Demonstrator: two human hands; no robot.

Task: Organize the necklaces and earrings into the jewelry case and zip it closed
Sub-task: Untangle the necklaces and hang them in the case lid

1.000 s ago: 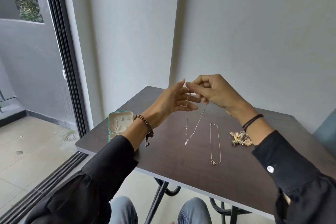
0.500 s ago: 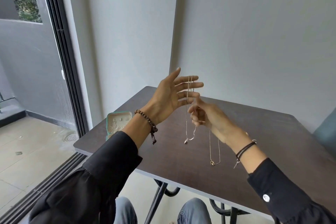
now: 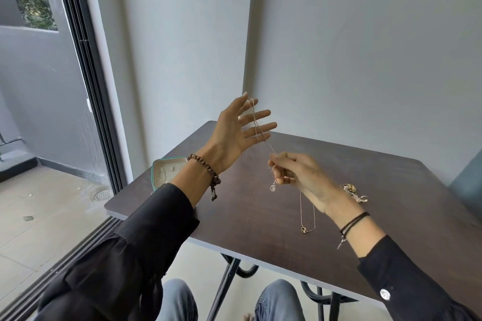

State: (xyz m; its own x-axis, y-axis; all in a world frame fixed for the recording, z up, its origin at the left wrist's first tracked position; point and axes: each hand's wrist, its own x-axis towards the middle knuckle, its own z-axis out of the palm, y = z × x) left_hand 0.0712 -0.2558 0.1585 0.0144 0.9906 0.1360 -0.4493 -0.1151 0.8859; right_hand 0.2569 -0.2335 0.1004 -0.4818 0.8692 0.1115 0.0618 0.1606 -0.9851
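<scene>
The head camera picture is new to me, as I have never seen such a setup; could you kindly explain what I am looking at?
There is no machine here. A person wears a camera on the head, which looks forward and down at their own two hands. The left hand is raised with fingers spread, and a thin silver necklace is draped over them. The right hand pinches the same chain lower down, and its pendant hangs below. On the dark table lie a gold necklace and a small heap of earrings. An open teal jewelry case sits at the table's left edge.
</scene>
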